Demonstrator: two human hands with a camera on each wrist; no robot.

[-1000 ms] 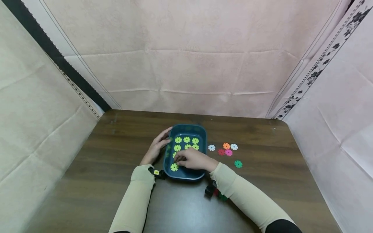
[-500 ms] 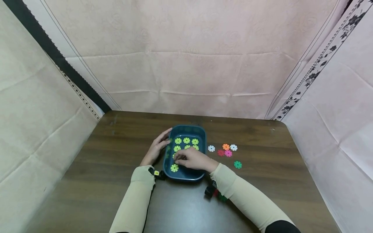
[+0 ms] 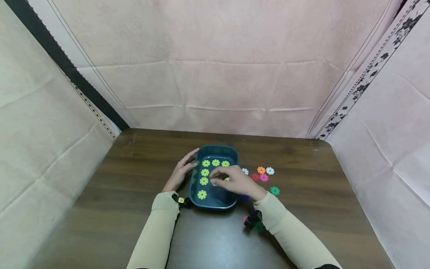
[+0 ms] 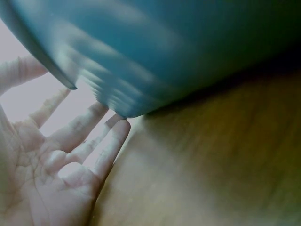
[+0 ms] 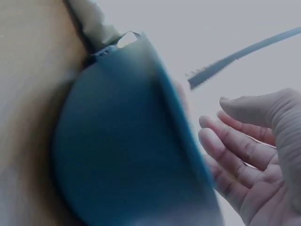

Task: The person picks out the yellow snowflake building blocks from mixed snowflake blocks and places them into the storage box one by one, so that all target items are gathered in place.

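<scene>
A dark blue rectangular tray [image 3: 215,207] stands on the table, with several yellow flower-shaped discs [image 3: 205,172] laid out in rows on its bottom. My left hand [image 3: 180,172] lies along the tray's left side; in the left wrist view its extended fingers [image 4: 110,148] touch the outer wall. Over the tray's right half hovers my right hand [image 3: 238,182], hiding some of the discs. Its fingers [image 5: 235,141] are loosely bent, the thumb is apart from them, and nothing shows between them in the right wrist view.
Right of the tray lie loose flower-shaped discs: orange [image 3: 261,170], white [image 3: 270,170], red [image 3: 255,176], pink [image 3: 264,177] and green [image 3: 275,190]. More discs, partly hidden, lie by the right wrist. Fabric walls [image 3: 215,86] enclose the wooden table [image 3: 141,168].
My right hand has moved right and slightly away from me, its fingers now more spread. Yellow discs on the tray's left side have come into view. The left hand stays in place.
</scene>
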